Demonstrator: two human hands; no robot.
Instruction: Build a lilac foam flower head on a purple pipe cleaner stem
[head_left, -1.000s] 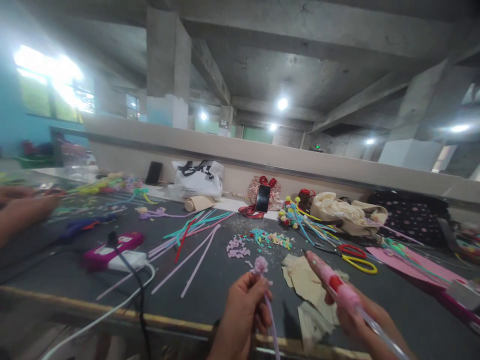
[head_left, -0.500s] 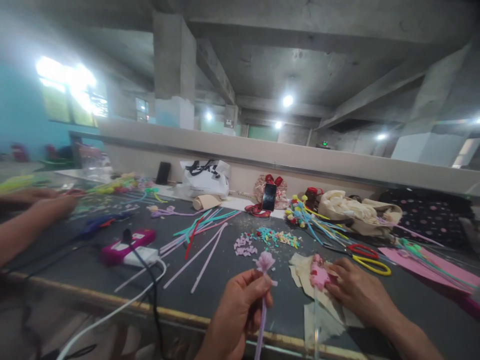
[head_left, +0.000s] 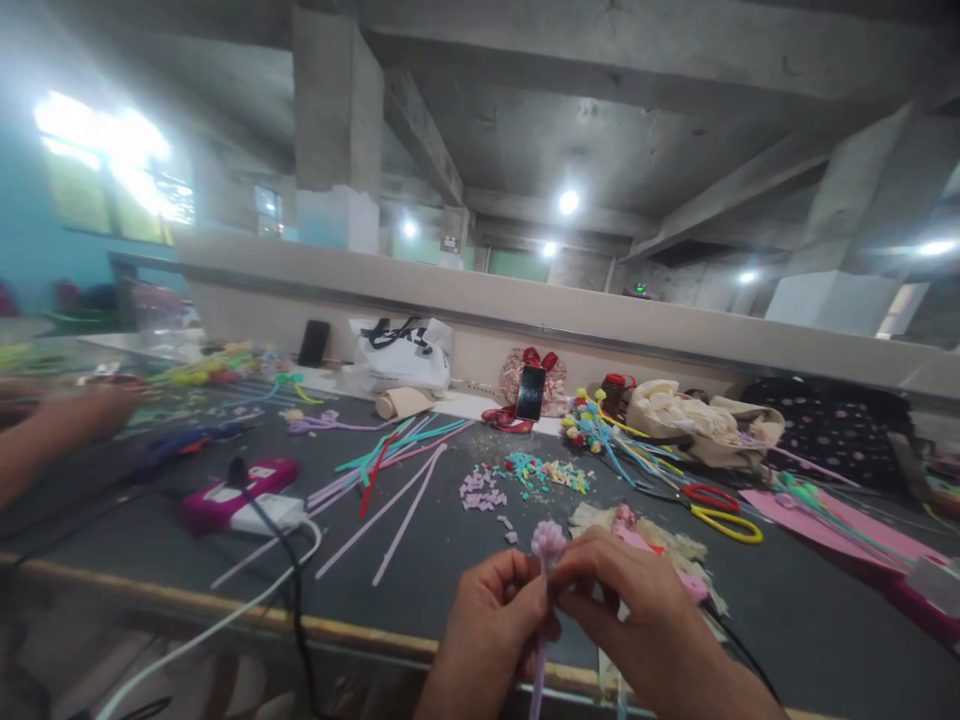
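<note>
In front of me my left hand (head_left: 499,610) pinches a lilac flower (head_left: 549,542) just below its ruffled head, its lilac stem (head_left: 538,680) hanging down. Fingers of my right hand (head_left: 630,590) close on the flower's base from the right, so the spot where both hands meet is partly hidden. Behind the right hand a pink hot glue gun (head_left: 694,585) rests on a crumpled beige cloth (head_left: 589,518), mostly covered by that hand. Small lilac pieces (head_left: 482,490) lie beyond the flower.
Lilac and coloured stems (head_left: 405,510) lie left of centre, beside a purple-and-white power strip (head_left: 244,495) with cables. Scissors (head_left: 724,520) with red and yellow handles lie to the right, before a beige bag (head_left: 697,425). Another person's hand (head_left: 97,410) works at far left.
My right hand has left the pink glue gun and moved left to the flower, closing its fingers at the base. My left hand still holds the flower, now slightly lower.
</note>
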